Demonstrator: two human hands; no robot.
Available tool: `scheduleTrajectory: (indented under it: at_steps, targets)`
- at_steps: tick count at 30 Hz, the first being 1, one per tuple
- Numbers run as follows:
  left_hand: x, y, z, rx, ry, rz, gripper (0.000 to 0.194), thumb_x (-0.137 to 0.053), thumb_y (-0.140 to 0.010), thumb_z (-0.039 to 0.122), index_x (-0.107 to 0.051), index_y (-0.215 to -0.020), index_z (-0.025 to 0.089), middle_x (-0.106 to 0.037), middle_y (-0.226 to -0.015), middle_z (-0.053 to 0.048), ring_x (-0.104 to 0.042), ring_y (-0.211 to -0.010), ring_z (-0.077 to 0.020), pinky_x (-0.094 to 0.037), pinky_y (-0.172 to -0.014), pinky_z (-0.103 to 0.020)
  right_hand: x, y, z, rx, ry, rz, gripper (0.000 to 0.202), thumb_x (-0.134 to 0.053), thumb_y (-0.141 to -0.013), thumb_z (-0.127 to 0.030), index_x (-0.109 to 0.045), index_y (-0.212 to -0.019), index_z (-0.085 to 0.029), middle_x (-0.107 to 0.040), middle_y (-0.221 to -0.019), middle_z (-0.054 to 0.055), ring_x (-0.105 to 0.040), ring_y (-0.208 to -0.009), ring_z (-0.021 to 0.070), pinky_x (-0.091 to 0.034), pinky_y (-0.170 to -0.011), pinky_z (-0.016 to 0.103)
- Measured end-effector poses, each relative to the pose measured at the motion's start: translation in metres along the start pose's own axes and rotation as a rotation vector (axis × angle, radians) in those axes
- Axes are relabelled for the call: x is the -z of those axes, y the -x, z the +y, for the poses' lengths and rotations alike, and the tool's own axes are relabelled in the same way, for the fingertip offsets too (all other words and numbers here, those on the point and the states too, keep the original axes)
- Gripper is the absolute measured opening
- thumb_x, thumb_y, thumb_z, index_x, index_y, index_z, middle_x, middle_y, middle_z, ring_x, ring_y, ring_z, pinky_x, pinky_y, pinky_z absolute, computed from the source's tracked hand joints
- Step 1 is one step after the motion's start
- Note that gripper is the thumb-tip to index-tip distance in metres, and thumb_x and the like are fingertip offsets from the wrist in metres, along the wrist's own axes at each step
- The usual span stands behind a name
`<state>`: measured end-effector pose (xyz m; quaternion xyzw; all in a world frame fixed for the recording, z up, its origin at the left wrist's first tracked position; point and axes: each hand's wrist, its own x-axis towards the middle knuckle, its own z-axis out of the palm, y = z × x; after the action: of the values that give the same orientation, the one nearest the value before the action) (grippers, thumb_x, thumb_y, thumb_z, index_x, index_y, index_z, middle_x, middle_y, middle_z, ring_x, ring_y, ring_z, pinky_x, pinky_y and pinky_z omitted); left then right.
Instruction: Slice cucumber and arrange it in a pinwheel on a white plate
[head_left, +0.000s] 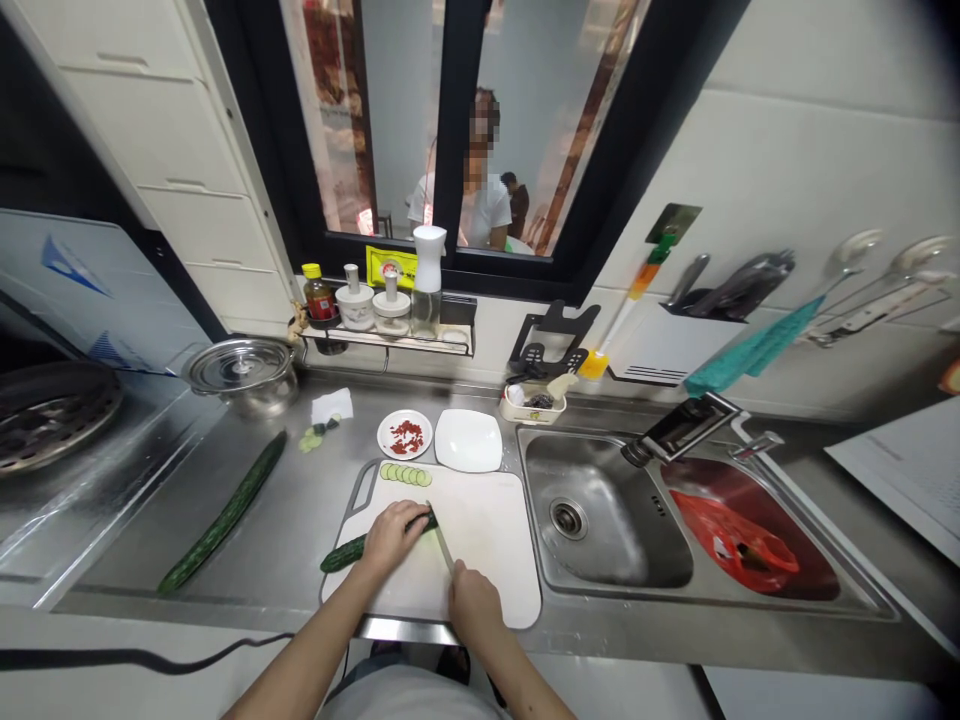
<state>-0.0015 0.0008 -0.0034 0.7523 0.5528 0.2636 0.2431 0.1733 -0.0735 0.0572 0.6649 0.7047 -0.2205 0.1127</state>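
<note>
My left hand (393,538) presses a dark green cucumber (343,555) down on the white cutting board (487,540), its fingers closed round the piece near the cut end. In my right hand (475,602) is the handle of a knife (442,545); the blade stands close beside that cut end. Several thin cucumber slices (405,474) lie overlapping in a row at the board's far edge. Behind the board are a plate with red chopped bits (406,437) and a white square plate (469,440).
A second whole cucumber (225,515) lies on the steel counter at the left, near a lidded pot (247,375). Cucumber scraps (311,438) sit beside a white paper (331,405). To the right is a double sink (600,500) holding a red bag (739,550). A person (480,190) appears behind the window.
</note>
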Motion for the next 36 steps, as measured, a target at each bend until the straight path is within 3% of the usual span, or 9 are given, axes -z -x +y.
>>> scheduleTrajectory:
  at_steps: [7, 20, 28, 36]
  targets:
    - [0.0, 0.0, 0.001, -0.003, -0.001, 0.006, 0.027, -0.048, -0.09, 0.035, -0.068, -0.106, 0.027, -0.069, -0.104, -0.004, -0.06, -0.097, -0.0203, -0.047, -0.089, -0.034, -0.001, 0.001, 0.0, -0.012, 0.002, -0.002, 0.036, -0.034, -0.087, -0.004, -0.061, -0.111, -0.01, -0.069, -0.097, 0.017, -0.066, -0.098, 0.0248, -0.047, -0.079, 0.031]
    - [0.001, 0.0, 0.004, -0.001, 0.0, 0.013, 0.027, -0.047, -0.091, 0.035, -0.068, -0.105, 0.027, -0.069, -0.105, -0.003, -0.061, -0.098, -0.0197, -0.048, -0.089, -0.034, 0.01, -0.025, -0.014, -0.004, -0.004, 0.009, 0.038, -0.033, -0.087, -0.003, -0.06, -0.112, -0.008, -0.069, -0.099, 0.018, -0.065, -0.1, 0.0243, -0.047, -0.081, 0.031]
    - [0.002, 0.0, 0.005, -0.002, 0.01, 0.017, 0.026, -0.048, -0.09, 0.035, -0.069, -0.105, 0.027, -0.069, -0.104, -0.003, -0.061, -0.097, -0.0196, -0.048, -0.09, -0.034, 0.009, -0.007, -0.005, 0.004, 0.025, -0.008, 0.04, -0.033, -0.086, -0.003, -0.06, -0.114, -0.009, -0.069, -0.102, 0.017, -0.065, -0.1, 0.0244, -0.048, -0.083, 0.031]
    - [-0.001, 0.001, 0.004, -0.009, 0.014, 0.036, 0.028, -0.047, -0.091, 0.036, -0.069, -0.105, 0.027, -0.069, -0.106, -0.003, -0.062, -0.097, -0.0193, -0.049, -0.091, -0.035, -0.01, 0.005, 0.005, -0.015, 0.003, 0.018, 0.04, -0.035, -0.085, -0.002, -0.061, -0.114, -0.009, -0.069, -0.098, 0.019, -0.065, -0.101, 0.0254, -0.049, -0.083, 0.033]
